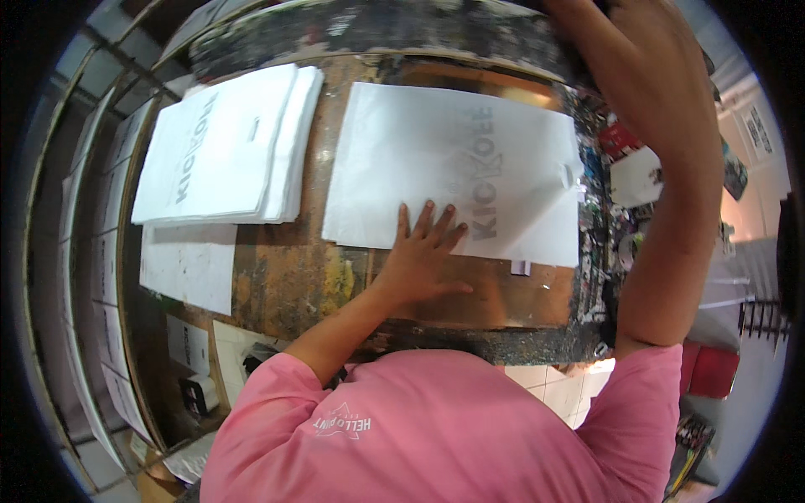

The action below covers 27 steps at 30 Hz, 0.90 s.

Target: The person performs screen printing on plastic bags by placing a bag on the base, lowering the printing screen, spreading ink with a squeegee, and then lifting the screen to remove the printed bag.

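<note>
A translucent white bag [402, 142] with grey printing lies flat on the worn wooden table in front of me. My left hand [423, 247] rests on its near edge, fingers spread, the thumb over the bare wood. On the right, my arm reaches far forward past the bag. My right hand [641, 38] is at the upper edge of the view, where its fingers are cut off from sight. To the left lies a thick stack of white printed bags [222, 138], a handle slot showing in the top one.
Under the left stack a white sheet [193, 268] sticks out toward me. A dark, paint-stained beam [377, 33] crosses the far side. Wire shelving [109, 168] stands at left. Paint-spattered clutter [625, 210] lines the table's right side. A red object [713, 370] sits at lower right.
</note>
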{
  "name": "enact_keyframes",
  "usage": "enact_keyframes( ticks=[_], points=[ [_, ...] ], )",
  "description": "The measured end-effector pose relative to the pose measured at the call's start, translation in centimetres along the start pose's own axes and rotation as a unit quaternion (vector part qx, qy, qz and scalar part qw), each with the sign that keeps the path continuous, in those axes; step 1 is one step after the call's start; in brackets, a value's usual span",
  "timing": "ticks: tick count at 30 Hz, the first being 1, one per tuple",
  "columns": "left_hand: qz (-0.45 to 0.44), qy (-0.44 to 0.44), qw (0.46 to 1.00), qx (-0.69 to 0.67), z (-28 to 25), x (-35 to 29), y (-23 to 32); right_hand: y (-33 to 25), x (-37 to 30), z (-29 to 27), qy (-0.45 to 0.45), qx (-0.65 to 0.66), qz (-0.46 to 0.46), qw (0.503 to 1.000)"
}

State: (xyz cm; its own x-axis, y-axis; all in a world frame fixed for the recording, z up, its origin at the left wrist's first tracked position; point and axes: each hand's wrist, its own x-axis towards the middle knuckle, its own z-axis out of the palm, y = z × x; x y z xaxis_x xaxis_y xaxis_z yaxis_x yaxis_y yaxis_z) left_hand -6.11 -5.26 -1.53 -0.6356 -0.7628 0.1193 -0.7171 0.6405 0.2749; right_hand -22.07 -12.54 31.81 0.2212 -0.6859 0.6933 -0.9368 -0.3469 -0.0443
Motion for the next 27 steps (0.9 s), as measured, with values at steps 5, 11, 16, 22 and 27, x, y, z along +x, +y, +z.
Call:
enact_keyframes(
  ticks=[5,11,16,22,27],
  points=[
    [0.011,0.002,1.000,-0.015,-0.7,0.8,-0.8,0.3,-0.3,-1.2,-0.035,0.029,0.018,0.999],
    [-0.004,0.025,1.000,-0.017,0.0,-0.4,-1.8,7.4,0.0,0.7,-0.052,-0.001,-0.034,0.998],
    [-0.021,0.037,0.999,-0.022,0.3,-0.9,-1.8,8.2,-0.2,1.4,-0.037,-0.010,-0.021,0.999],
    [-0.040,0.036,0.998,-0.013,0.0,-1.4,-1.7,6.1,-0.2,1.5,-0.074,0.031,0.024,0.997],
    [-0.040,0.021,0.999,0.001,-0.5,-1.2,-1.4,5.5,-0.4,0.9,-0.053,0.014,-0.023,0.998]
  ],
)
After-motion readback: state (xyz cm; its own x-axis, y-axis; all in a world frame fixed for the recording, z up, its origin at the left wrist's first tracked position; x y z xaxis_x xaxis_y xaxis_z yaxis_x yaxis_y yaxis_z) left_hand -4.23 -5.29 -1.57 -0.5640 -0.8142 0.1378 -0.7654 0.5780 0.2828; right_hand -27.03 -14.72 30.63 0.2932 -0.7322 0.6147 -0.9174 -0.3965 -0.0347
